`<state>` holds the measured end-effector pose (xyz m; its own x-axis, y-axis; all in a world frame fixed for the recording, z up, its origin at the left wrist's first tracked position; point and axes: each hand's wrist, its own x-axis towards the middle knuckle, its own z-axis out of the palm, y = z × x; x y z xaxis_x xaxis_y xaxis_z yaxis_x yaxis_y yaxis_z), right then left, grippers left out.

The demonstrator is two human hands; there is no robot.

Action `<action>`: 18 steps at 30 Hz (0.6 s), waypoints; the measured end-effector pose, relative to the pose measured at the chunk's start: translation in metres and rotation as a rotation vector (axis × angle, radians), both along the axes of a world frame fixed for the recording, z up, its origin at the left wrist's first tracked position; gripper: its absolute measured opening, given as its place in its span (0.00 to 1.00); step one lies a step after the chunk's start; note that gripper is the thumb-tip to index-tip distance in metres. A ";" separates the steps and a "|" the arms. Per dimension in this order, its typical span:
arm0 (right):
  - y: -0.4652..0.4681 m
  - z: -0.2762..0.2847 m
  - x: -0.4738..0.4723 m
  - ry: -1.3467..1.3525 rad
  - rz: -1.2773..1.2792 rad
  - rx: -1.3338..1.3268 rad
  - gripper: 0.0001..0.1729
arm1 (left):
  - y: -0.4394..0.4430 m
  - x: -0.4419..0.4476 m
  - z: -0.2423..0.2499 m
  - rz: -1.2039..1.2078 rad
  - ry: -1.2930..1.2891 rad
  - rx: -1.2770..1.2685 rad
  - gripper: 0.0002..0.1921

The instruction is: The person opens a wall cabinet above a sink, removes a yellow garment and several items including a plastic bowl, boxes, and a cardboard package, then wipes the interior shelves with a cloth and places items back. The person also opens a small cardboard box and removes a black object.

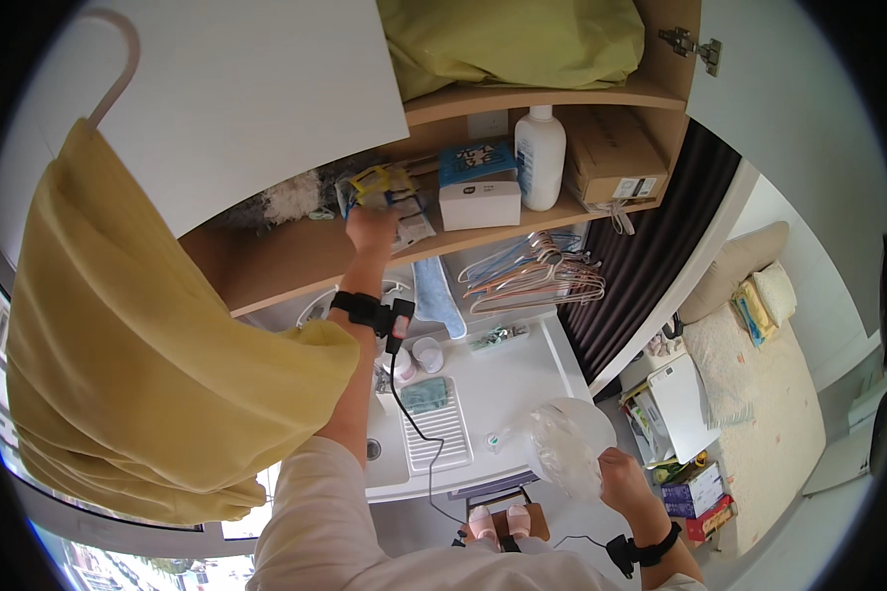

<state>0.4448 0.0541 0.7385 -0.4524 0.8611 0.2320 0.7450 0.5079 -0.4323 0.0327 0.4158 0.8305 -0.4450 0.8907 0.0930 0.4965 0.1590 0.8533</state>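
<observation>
My left hand (373, 227) reaches up into an open wall cabinet and is closed on a clear plastic packet (414, 225) with yellow and blue parts. The packet lies on the lower wooden shelf (303, 258), and my fingers hide some of it. Left of it on the shelf is a fluffy grey-white bundle (296, 198). Low on the right, my right hand (624, 480) grips the edge of a crumpled, see-through plastic bag (565, 454). That bag hangs in front of a round white object (588, 419) by the counter.
A blue-and-white box (480, 199), a white bottle (540, 162) and a cardboard box (613, 159) share the shelf. Clothes hangers (539, 273) hang below. A yellow garment (162, 354) hangs close at left. My slippered feet (499, 521) stand on a brown stool (538, 523) before the sink counter (517, 377).
</observation>
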 end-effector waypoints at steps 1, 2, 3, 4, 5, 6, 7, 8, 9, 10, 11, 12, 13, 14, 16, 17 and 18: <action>-0.001 0.000 0.002 -0.007 -0.013 0.002 0.13 | 0.008 -0.008 -0.003 0.002 -0.224 0.149 0.39; -0.001 -0.001 0.003 0.011 -0.002 0.021 0.13 | 0.016 -0.012 -0.008 0.056 -0.461 0.371 0.36; -0.001 -0.001 0.003 0.029 0.006 0.038 0.13 | 0.024 -0.016 -0.013 0.102 -0.700 0.539 0.33; 0.000 -0.002 0.003 0.036 0.005 0.063 0.13 | 0.033 -0.022 -0.014 0.034 -0.687 0.604 0.35; 0.000 -0.002 0.002 0.047 0.011 0.060 0.13 | 0.042 -0.029 -0.011 -0.040 -0.677 0.618 0.37; 0.002 -0.003 0.001 0.048 0.010 0.063 0.13 | 0.050 -0.029 -0.011 -0.015 -0.600 0.566 0.39; 0.003 -0.003 -0.001 0.036 0.016 0.064 0.13 | 0.056 -0.029 -0.009 0.084 -0.404 0.412 0.41; 0.004 -0.004 -0.003 0.058 0.012 0.063 0.13 | 0.061 -0.027 -0.006 0.273 -0.138 0.189 0.42; 0.006 -0.005 -0.004 0.065 0.014 0.063 0.13 | 0.063 -0.024 -0.002 0.435 0.064 -0.036 0.45; 0.007 -0.006 -0.006 0.072 0.016 0.063 0.13 | 0.065 -0.020 0.003 0.532 0.110 -0.183 0.47; 0.009 -0.007 -0.007 0.075 0.018 0.065 0.13 | 0.063 -0.020 0.008 0.411 0.103 -0.160 0.47; 0.011 -0.008 -0.008 0.078 0.021 0.065 0.13 | 0.060 -0.022 0.014 0.298 0.101 -0.121 0.47; 0.012 -0.009 -0.008 0.079 0.025 0.064 0.13 | 0.057 -0.023 0.019 0.159 0.085 -0.121 0.46; 0.012 -0.011 -0.007 0.070 0.026 0.053 0.13 | 0.055 -0.024 0.024 0.105 0.085 -0.106 0.45; 0.012 -0.013 -0.006 0.052 0.025 0.036 0.12 | 0.055 -0.023 0.028 0.009 0.060 -0.116 0.43; 0.011 -0.013 -0.004 0.051 0.022 0.036 0.12 | 0.057 -0.021 0.026 0.100 0.064 -0.067 0.41; 0.010 -0.014 -0.002 0.050 0.015 0.038 0.12 | 0.060 -0.018 0.023 0.254 0.068 0.016 0.39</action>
<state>0.4424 0.0645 0.7244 -0.4524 0.8442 0.2875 0.7149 0.5360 -0.4490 0.0147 0.4760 0.8534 -0.6461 0.7496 0.1438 0.4991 0.2723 0.8226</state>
